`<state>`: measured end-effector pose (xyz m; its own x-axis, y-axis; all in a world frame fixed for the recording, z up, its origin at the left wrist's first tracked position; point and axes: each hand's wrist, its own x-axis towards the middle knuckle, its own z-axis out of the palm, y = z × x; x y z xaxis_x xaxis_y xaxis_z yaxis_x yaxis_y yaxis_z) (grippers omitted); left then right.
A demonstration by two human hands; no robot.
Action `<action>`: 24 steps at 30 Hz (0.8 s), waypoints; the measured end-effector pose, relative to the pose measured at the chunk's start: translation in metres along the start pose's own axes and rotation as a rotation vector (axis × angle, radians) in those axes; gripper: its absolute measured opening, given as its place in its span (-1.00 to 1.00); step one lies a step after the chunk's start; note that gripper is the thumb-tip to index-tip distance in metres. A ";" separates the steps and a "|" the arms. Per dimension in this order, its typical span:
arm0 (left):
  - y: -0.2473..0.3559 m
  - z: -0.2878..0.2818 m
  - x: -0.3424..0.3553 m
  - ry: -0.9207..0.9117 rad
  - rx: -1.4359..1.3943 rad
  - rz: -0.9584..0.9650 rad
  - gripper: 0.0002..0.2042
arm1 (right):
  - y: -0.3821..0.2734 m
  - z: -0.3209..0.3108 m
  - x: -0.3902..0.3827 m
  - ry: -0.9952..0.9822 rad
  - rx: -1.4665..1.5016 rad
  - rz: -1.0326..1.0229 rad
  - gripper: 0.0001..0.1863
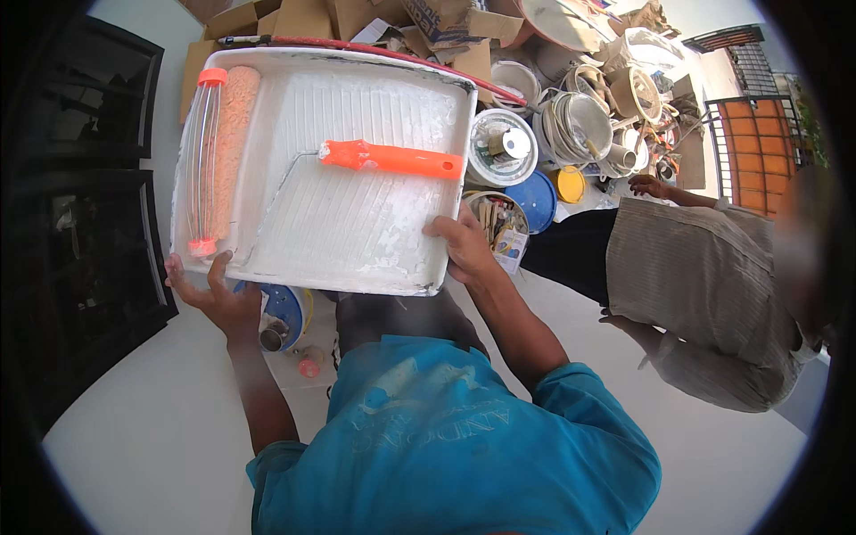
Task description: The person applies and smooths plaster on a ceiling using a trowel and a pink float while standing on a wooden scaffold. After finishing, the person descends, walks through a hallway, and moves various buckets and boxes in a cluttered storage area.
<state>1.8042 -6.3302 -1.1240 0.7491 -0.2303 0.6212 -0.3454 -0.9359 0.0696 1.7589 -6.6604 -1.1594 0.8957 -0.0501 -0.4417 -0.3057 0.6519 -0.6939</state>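
Note:
A white, paint-smeared paint tray (357, 236) is held up in front of me, its ribbed floor facing me. My right hand (465, 245) grips its lower right edge, thumb over the rim. Along the lower left edge my left hand (221, 299) supports it, fingers bent at the rim and some of them hidden behind it. In the tray lies a paint roller frame with an orange handle (392, 160) and a bent wire. At its left side stand an orange fluffy roller sleeve (237, 147) and a wire roller cage (205, 165) with orange end caps.
Beyond the tray lie cardboard boxes (308, 22) and a red pole (401, 58). Paint buckets (575, 125) crowd the right back, with a blue lid (532, 201). Another person (695, 285) stands at right. Below the tray is a blue-topped bucket (285, 312). Dark framed panels (98, 267) stand left.

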 end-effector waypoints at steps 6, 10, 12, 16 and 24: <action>0.064 0.024 -0.080 0.062 -0.630 -0.641 -0.17 | -0.003 -0.039 -0.032 0.102 -0.209 -0.033 -0.42; 0.092 0.025 -0.121 -0.555 -1.592 -1.219 -0.18 | 0.000 -0.042 -0.032 0.236 -0.341 0.056 -0.34; 0.108 0.024 -0.130 -0.642 -1.722 -1.250 -0.14 | 0.009 -0.039 -0.026 0.197 -0.390 0.117 -0.33; 0.123 0.035 -0.136 -0.283 -1.869 -1.200 -0.22 | 0.035 -0.029 -0.001 0.041 -0.412 0.231 -0.31; 0.109 0.035 -0.156 0.222 -1.926 -1.703 -0.41 | 0.084 0.008 0.033 -0.185 -0.598 0.404 -0.28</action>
<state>1.6701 -6.4055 -1.2407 0.7870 0.1671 -0.5939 0.1782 0.8601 0.4781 1.7651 -6.6015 -1.2273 0.7000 0.2686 -0.6617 -0.6989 0.0670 -0.7121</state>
